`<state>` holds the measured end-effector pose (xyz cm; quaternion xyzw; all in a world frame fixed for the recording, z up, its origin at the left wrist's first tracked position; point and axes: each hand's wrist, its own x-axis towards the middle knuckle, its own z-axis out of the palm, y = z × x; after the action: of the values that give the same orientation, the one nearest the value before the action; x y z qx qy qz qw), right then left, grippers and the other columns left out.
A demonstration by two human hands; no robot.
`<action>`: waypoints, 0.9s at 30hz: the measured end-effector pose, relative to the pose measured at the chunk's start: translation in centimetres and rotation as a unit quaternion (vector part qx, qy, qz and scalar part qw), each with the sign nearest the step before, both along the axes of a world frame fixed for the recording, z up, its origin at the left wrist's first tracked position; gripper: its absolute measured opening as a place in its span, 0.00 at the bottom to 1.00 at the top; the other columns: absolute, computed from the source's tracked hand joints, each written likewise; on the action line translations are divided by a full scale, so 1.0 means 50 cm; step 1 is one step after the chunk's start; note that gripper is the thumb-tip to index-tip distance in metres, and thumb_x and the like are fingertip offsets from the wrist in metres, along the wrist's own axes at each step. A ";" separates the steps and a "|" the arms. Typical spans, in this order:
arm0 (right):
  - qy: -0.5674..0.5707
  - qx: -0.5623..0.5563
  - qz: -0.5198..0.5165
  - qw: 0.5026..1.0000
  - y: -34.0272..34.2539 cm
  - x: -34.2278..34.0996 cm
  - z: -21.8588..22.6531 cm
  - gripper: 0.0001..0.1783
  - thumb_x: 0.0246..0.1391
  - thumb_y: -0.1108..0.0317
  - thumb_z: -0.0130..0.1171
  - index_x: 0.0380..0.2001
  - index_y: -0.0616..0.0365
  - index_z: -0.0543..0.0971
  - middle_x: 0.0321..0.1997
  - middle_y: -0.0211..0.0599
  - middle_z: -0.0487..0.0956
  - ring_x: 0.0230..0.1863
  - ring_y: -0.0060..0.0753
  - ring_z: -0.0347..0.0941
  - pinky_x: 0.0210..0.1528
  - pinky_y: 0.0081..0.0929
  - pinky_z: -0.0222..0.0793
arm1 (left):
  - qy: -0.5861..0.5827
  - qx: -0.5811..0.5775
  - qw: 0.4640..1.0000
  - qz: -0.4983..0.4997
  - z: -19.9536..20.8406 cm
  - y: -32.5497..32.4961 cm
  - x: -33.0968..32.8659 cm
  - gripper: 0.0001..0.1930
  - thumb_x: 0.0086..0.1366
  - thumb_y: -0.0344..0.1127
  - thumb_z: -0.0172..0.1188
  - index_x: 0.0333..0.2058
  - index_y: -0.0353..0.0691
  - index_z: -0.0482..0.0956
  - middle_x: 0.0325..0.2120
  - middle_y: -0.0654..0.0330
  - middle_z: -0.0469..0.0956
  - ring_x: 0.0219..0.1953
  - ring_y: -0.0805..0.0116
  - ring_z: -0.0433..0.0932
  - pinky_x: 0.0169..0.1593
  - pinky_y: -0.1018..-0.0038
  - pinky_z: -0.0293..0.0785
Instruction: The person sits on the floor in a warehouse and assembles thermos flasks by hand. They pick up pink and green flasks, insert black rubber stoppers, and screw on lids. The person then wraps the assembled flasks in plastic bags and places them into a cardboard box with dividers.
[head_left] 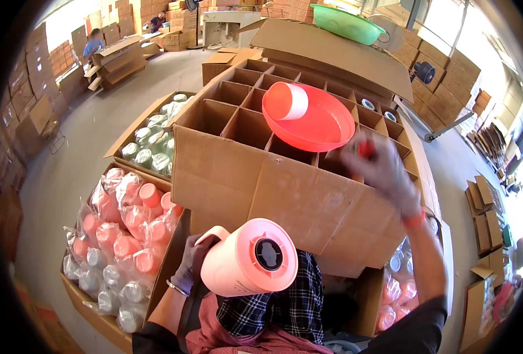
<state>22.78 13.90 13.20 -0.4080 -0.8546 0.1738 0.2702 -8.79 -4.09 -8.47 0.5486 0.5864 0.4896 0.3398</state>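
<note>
My left hand point(192, 259), in a grey glove, is closed round the handle of a pink mug point(229, 265). The mug is tipped so that its round base faces me, with a black disc point(268, 253) in the middle of it. My right hand point(382, 168), also gloved and blurred by motion, is raised at the front right of the divided carton point(261, 180). A small dark red thing point(365, 148) shows at its curled fingers; its kind is unclear. Just left of that hand, a red plastic bowl point(326, 127) rests on the dividers, holding a red cup with a white band point(288, 101).
Left of me stands a carton of bagged pink and grey cups point(126, 230), with silvery-wrapped ones point(149, 144) behind. More bagged cups point(394, 289) lie at lower right. A green basin point(347, 25) sits on the raised flap. Two people point(93, 44) are far left.
</note>
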 end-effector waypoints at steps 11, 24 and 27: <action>-0.278 0.485 0.363 0.746 -0.207 -0.017 -0.098 0.09 0.49 0.64 0.56 0.35 0.52 0.78 0.47 0.37 0.76 0.55 0.39 0.71 0.62 0.55 0.65 | -0.203 -0.189 0.950 -0.143 0.002 0.076 0.042 0.17 0.70 0.42 0.54 0.33 0.34 0.83 0.25 0.65 0.80 0.29 0.80 0.76 0.35 0.78 0.73; -0.054 -0.147 0.389 0.908 -0.232 -0.010 -0.181 0.11 0.54 0.59 0.58 0.33 0.55 0.77 0.39 0.40 0.76 0.39 0.45 0.76 0.44 0.41 0.73 | 0.124 0.025 0.964 -0.233 0.017 0.049 0.043 0.15 0.69 0.41 0.55 0.37 0.34 0.83 0.32 0.62 0.84 0.35 0.75 0.81 0.42 0.76 0.76; -0.071 -0.112 0.231 0.964 -0.275 -0.004 -0.203 0.14 0.59 0.56 0.58 0.31 0.57 0.75 0.28 0.40 0.78 0.24 0.43 0.78 0.24 0.34 0.72 | -0.121 -0.004 0.988 -0.091 0.034 0.006 0.055 0.14 0.67 0.38 0.56 0.37 0.32 0.83 0.33 0.57 0.84 0.36 0.71 0.82 0.42 0.74 0.77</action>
<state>22.60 0.14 3.05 -0.2384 -0.9179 0.2963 0.1137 -6.05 -3.81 -6.77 0.5354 0.4903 0.5168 0.4537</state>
